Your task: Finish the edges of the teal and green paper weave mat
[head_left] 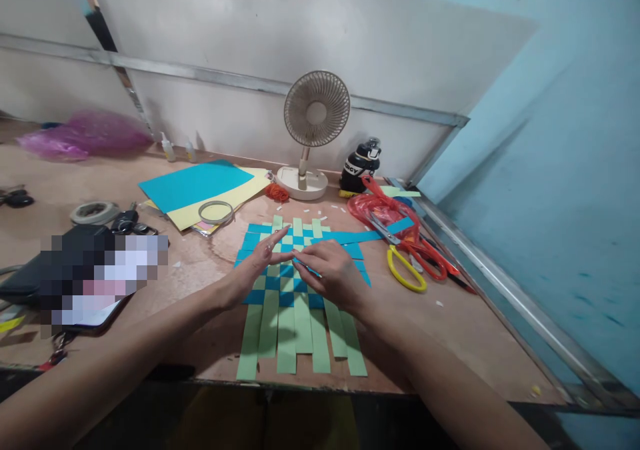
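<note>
A woven mat of green and blue paper strips (pixel 295 303) lies on the wooden table (pixel 450 323) in front of me. Loose green strip ends hang toward the near edge. My left hand (pixel 257 263) rests flat on the weave's left part, fingers stretched out and pressing on it. My right hand (pixel 333 271) lies on the weave's right part, its fingers pinched on a thin blue strip (pixel 306 267) that runs across the weave. More blue strip ends (pixel 357 237) stick out to the right.
Yellow and red scissors (pixel 410 263) and a red plastic bag (pixel 385 210) lie to the right. A small desk fan (pixel 313 133), a black bottle (pixel 361 165), coloured paper sheets (pixel 200 187), a tape roll (pixel 216 211) and a phone (pixel 85 270) stand around.
</note>
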Available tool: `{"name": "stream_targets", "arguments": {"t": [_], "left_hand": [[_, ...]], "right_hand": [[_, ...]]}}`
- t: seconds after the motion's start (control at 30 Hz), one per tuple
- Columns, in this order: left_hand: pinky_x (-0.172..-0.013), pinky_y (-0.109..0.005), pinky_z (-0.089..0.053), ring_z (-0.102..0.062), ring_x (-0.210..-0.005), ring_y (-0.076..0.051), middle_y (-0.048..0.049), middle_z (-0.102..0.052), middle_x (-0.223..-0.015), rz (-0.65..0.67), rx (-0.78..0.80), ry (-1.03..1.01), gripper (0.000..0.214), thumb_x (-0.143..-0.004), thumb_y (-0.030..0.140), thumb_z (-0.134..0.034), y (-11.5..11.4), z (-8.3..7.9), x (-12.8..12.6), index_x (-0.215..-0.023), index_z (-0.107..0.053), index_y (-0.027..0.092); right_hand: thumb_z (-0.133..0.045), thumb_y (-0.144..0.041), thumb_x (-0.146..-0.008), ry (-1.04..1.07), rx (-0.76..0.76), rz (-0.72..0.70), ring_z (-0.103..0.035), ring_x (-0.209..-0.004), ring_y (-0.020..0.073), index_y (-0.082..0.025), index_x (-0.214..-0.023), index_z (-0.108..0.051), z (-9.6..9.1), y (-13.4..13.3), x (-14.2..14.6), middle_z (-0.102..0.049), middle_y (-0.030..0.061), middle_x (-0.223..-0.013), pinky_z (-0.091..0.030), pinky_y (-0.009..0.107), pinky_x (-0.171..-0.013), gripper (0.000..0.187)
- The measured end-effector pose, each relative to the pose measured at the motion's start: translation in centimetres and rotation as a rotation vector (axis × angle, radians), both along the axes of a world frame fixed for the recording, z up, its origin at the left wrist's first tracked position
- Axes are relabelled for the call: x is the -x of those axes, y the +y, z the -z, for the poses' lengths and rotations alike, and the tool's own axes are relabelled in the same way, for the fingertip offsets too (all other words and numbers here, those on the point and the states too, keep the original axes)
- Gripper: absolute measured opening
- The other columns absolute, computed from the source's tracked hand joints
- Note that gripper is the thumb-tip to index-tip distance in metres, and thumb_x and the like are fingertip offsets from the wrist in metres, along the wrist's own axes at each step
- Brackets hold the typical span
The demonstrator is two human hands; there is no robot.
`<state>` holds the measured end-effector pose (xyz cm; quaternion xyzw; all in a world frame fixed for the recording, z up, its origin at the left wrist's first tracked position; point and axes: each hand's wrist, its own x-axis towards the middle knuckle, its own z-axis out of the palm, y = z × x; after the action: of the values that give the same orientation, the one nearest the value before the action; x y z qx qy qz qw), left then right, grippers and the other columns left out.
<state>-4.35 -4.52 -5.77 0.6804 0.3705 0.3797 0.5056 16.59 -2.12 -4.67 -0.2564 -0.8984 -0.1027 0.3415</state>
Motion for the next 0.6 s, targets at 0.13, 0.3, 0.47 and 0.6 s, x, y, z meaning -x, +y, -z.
{"name": "stream_targets", "arguments": {"t": [0.13,0.3,0.47,0.6], "left_hand": [[-0.120,-0.050,-0.005,-0.030,-0.142,-0.033,-0.0013,-0.026,-0.158,-0.002,0.012,0.005,0.076,-0.089,0.073,-0.017,-0.19,-0.24,-0.07,-0.150,-0.027,0.030],[-0.120,-0.049,-0.004,-0.014,-0.147,-0.032,0.0023,-0.019,-0.160,-0.010,-0.032,0.010,0.076,-0.088,0.074,-0.019,-0.06,-0.24,-0.05,-0.145,-0.041,0.030],[-0.120,-0.048,0.002,-0.004,-0.148,-0.029,0.0043,-0.020,-0.159,-0.006,-0.047,0.008,0.076,-0.088,0.074,-0.017,0.31,0.21,0.06,-0.145,-0.041,0.030],[-0.120,-0.048,-0.002,-0.003,-0.148,-0.030,0.0056,-0.019,-0.159,0.013,-0.026,0.045,0.069,-0.090,0.070,-0.024,0.59,0.10,0.30,-0.134,-0.055,0.027]], "right_hand": [[-0.055,-0.023,-0.092,-0.001,0.008,0.001,-0.063,-0.077,0.0165,-0.018,-0.097,-0.071,0.09,0.07,-0.01,-0.072,0.0055,-0.085,-0.043,0.032,-0.069,0.018],[-0.054,-0.023,-0.092,0.029,0.020,-0.029,-0.064,-0.076,0.0155,-0.018,-0.096,-0.071,0.01,0.07,-0.10,-0.073,0.0041,-0.084,-0.043,0.031,-0.069,0.018],[-0.057,-0.022,-0.091,0.029,0.045,-0.035,-0.064,-0.076,0.0150,-0.019,-0.096,-0.071,-0.20,0.08,-0.25,-0.072,0.0040,-0.083,-0.043,0.031,-0.071,0.016],[-0.057,-0.022,-0.090,0.020,0.079,-0.059,-0.064,-0.076,0.0147,-0.019,-0.097,-0.072,-0.39,0.12,-0.37,-0.072,0.0038,-0.083,-0.043,0.030,-0.071,0.016]]}}
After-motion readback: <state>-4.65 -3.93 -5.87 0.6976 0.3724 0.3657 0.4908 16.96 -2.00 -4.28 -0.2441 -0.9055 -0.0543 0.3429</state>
